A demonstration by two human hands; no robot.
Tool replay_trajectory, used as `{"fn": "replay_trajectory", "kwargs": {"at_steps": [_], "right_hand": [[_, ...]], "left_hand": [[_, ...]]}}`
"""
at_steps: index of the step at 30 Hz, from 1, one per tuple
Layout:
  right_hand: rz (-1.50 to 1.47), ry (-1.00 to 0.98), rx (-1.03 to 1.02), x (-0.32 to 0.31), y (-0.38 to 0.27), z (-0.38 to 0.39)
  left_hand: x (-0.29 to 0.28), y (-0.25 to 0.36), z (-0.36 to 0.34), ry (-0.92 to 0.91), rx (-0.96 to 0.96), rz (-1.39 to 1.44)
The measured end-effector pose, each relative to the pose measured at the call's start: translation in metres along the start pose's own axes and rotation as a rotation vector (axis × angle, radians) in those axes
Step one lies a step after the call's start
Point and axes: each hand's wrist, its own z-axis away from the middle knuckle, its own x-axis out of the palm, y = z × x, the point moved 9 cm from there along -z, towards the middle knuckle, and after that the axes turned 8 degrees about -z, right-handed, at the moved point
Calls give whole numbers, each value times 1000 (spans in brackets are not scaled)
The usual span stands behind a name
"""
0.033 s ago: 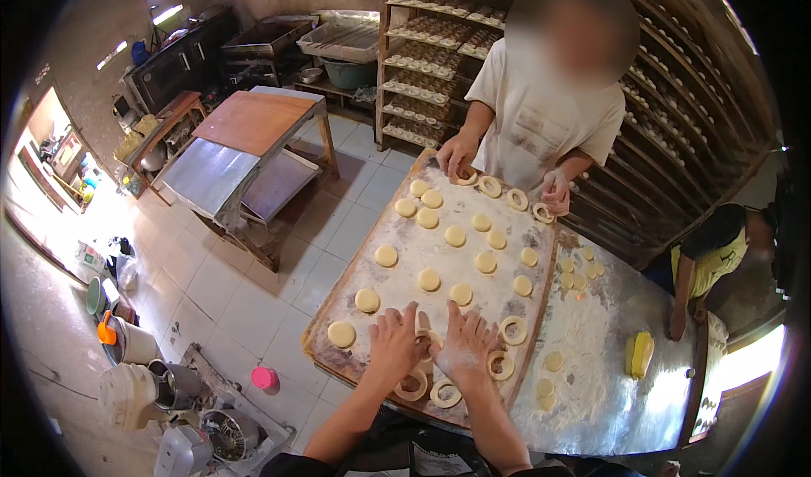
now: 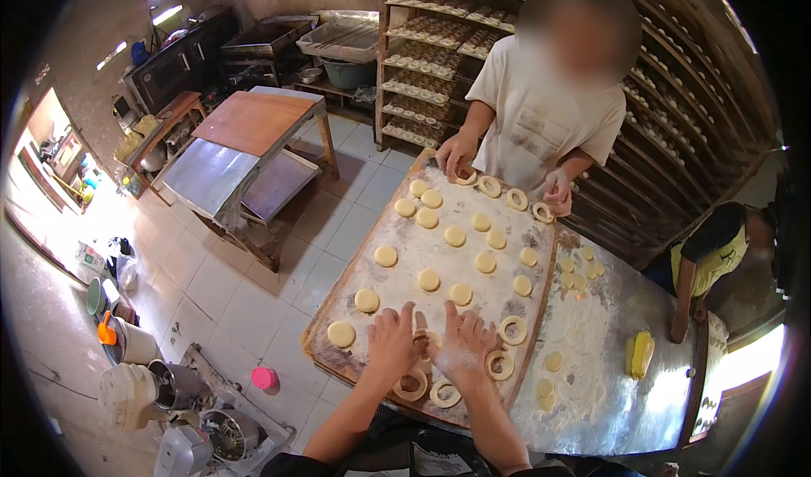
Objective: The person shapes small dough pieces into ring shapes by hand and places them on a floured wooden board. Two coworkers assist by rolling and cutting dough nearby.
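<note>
A floured board (image 2: 384, 295) lies before me, with several flat round dough discs (image 2: 385, 256) spread over it. At its near end both my hands meet at a dough ring (image 2: 428, 339), partly covered by fingers. My left hand (image 2: 391, 340) grips the ring's left side, its outer fingers stretched forward. My right hand (image 2: 465, 342), dusted with flour, has hold of the right side with its other fingers spread. Close by my wrists lie more dough rings (image 2: 446, 393), and another dough ring (image 2: 513, 330) sits to the right. The exact grip of my thumbs is partly hidden.
Across the board a person (image 2: 545, 105) handles rings along the far edge. A metal table (image 2: 608, 384) on the right carries flour, discs and a yellow package (image 2: 639, 354). Another person (image 2: 714, 257) leans there. Tray racks (image 2: 422, 59) stand behind; a low table (image 2: 215, 173) stands left.
</note>
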Motion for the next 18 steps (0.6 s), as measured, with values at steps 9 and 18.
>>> {"fn": "replay_trajectory", "kwargs": {"at_steps": [9, 18], "right_hand": [[-100, 14, -28, -2, 7, -2], [-9, 137, 64, -11, 61, -89]], "left_hand": [[-6, -5, -3, -37, -53, 26], [-31, -82, -33, 233, -250, -115]]}}
